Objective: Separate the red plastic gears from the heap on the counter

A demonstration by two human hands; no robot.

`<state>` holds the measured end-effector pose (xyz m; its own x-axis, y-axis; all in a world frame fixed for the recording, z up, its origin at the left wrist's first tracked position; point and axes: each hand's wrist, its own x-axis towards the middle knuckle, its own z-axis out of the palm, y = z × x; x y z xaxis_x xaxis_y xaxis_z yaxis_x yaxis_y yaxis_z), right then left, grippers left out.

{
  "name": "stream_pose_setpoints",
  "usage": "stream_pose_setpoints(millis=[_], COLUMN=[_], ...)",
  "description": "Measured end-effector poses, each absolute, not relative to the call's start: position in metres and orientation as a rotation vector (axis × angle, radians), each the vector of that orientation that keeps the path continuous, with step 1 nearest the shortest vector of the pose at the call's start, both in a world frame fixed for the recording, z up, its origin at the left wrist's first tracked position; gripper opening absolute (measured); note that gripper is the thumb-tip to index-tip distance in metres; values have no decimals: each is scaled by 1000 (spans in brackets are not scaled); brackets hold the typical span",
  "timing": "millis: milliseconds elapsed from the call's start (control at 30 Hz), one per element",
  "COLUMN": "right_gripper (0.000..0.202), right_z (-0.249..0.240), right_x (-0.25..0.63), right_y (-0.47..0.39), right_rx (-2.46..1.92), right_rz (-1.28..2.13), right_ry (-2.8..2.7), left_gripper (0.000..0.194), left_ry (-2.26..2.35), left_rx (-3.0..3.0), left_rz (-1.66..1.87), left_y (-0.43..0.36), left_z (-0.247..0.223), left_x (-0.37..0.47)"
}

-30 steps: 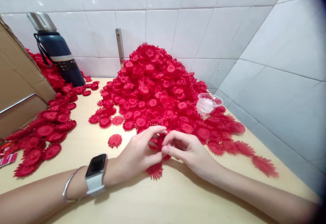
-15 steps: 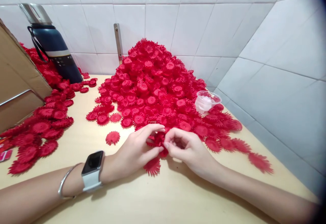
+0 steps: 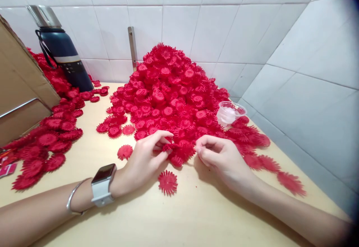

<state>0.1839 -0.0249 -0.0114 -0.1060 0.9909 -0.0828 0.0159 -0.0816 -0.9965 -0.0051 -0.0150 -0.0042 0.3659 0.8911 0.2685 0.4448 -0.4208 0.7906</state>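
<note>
My left hand [image 3: 147, 159], with a watch and a bangle on its wrist, holds a red fringed flower piece [image 3: 169, 147] between thumb and fingers at the front of a large red heap [image 3: 165, 90]. To its right my right hand [image 3: 221, 157] is closed, thumb against forefinger. Whatever its fingertips pinch, if anything, is too small to make out. A single red flower piece [image 3: 167, 183] lies flat on the table below my hands. Another loose piece [image 3: 125, 152] lies left of my left hand.
A clear plastic cup [image 3: 228, 114] sits on the heap's right side. At the left are a dark blue flask [image 3: 66, 58], a cardboard box [image 3: 22, 86] and more red pieces [image 3: 47, 139]. Tiled walls [image 3: 182, 26] stand behind and to the right of the table [image 3: 179, 220].
My right hand has moved right, away from my left hand, and the two are now apart. My left hand has shifted slightly left. The flower piece below them shows fully.
</note>
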Motion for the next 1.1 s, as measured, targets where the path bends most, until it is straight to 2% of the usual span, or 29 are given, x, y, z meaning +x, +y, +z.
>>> stream_pose_setpoints(millis=[100,200,400,567,700,867,1100], right_gripper=[13,15,10,9,10,6,9], right_z=[-9,-8,-11,-12,-15,-15,-14], right_x=[185,186,180,175,174,174,175], right_y=[-23,-21,-30,-36,-34,-31,-30], right_rx=[-1167,-1130,-1202,-1110,-1094,-1096,-1105], right_rz=[1335,1179,1002,1068,1274,1427,1464], right_ry=[-1113,-1069,-1379,-1748,-1647,-1483,-1476], left_gripper=[22,23,34,33,22,17,28], left_ry=[1214,1229,1110,973,879,902,936], left_rx=[1933,1882,1836,1887,1851,1940,1948], left_rz=[1006,1005,941,908,879,849,837], left_y=[-12,-13,-20,-21,-21,-20,-20], left_z=[-8,-8,-7,-8,-8,-6,-3], left_x=[-6,-4,-1,-2,-1,-2,-1])
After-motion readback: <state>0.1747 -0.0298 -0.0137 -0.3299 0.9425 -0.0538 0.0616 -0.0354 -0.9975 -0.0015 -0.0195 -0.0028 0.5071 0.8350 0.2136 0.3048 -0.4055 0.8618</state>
